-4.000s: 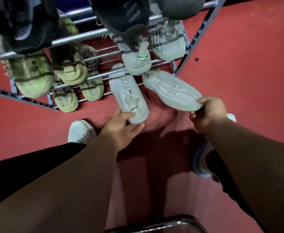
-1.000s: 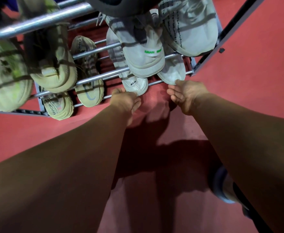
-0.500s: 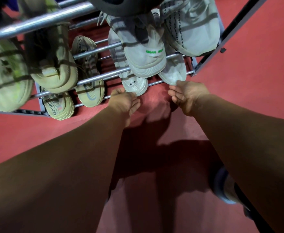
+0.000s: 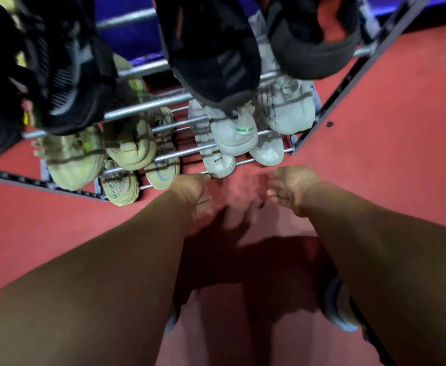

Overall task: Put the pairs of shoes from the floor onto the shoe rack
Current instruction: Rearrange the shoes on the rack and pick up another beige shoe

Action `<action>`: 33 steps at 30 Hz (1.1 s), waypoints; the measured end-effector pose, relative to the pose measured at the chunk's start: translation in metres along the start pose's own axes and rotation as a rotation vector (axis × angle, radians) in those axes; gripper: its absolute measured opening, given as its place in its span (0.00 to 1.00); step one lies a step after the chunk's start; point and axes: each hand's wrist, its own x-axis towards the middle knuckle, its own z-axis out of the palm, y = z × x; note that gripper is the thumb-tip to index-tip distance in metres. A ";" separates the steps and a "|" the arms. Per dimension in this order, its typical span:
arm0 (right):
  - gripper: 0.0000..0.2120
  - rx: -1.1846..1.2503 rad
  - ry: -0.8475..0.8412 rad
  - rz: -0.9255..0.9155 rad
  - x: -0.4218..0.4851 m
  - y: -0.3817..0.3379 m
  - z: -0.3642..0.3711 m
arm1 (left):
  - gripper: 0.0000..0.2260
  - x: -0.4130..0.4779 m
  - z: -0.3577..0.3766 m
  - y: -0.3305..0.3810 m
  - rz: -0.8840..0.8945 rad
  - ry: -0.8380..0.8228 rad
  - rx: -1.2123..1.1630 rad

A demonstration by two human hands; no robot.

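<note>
We log white pair [image 4: 217,161] on bottom shelf of shoe rack [image 4: 147,107], heels out. Left hand [image 4: 192,191], right hand [image 4: 290,190] just beside heels, fingers loose, holding nothing. Pair looks done; leftovers, if any, unseen.

The shoe rack [image 4: 150,105] is gleaming: its round bars are showing as smooth, polished metal, while its dark side frame [image 4: 351,83] is looking matt. The white shoes [image 4: 217,162] along the rack's front edge are looking like soft cloth, dull and a little scuffed. The black shoes [image 4: 216,62] on top are showing matt mesh. The red floor [image 4: 388,154] is lying matt and finely grained.
</note>
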 end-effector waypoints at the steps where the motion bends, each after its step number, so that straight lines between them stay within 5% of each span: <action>1: 0.07 -0.002 -0.001 -0.015 -0.012 -0.003 -0.002 | 0.05 -0.013 -0.005 0.004 -0.001 -0.009 0.002; 8: 0.09 -0.118 -0.010 -0.181 -0.116 -0.032 -0.026 | 0.05 -0.112 -0.046 0.041 0.084 -0.072 0.183; 16: 0.04 -0.195 -0.037 -0.409 -0.264 -0.081 -0.042 | 0.05 -0.248 -0.115 0.091 0.419 -0.066 0.429; 23: 0.10 -0.276 -0.086 -0.558 -0.372 -0.122 -0.035 | 0.04 -0.353 -0.171 0.136 0.604 -0.017 0.518; 33: 0.04 -0.326 -0.115 -0.719 -0.488 -0.170 -0.030 | 0.03 -0.463 -0.230 0.183 0.832 0.044 0.463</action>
